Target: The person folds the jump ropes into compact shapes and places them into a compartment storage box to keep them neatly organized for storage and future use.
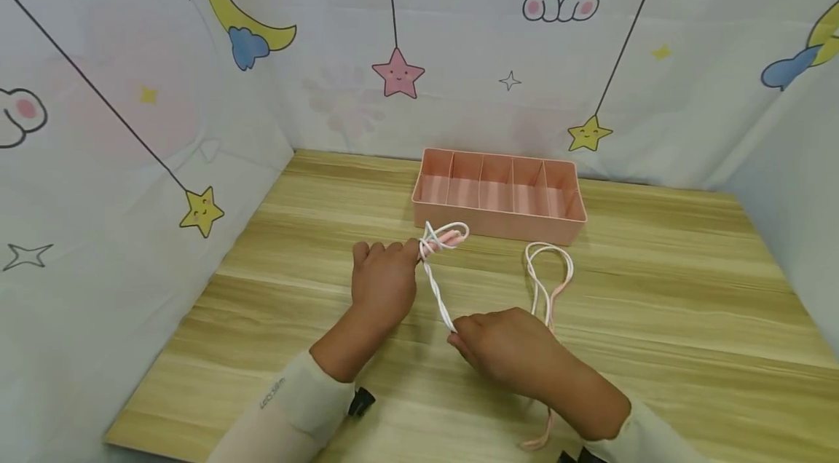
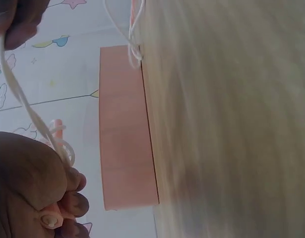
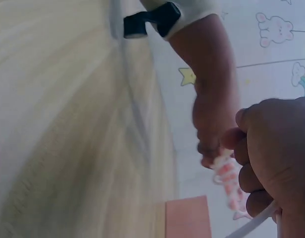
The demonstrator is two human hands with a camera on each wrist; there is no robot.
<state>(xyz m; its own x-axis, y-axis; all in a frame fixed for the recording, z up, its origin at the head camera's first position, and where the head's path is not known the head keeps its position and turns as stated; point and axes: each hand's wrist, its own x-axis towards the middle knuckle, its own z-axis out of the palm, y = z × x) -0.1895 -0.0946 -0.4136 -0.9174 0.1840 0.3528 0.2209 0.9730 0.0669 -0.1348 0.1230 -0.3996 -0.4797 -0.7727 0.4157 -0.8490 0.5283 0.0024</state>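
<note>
My left hand (image 1: 385, 277) grips a bundle of pink rods (image 1: 449, 239) with white cord looped round it. In the left wrist view, the round end of one pink rod (image 2: 51, 219) pokes out of the fist. From the bundle, a doubled, twisted stretch of white cord (image 1: 435, 292) runs taut to my right hand (image 1: 511, 350), lower and to the right. My right hand pinches that stretch; in the right wrist view its fingers (image 3: 251, 178) are curled, with cord emerging below. The cord's end inside the right hand is hidden.
A pink box (image 1: 498, 221) with several compartments stands at the back of the wooden table (image 1: 295, 303). A second looped white-and-pink cord (image 1: 569, 266) lies in front of it, partly hidden by my right arm. Printed cloth (image 1: 459, 121) hangs behind and beside the table.
</note>
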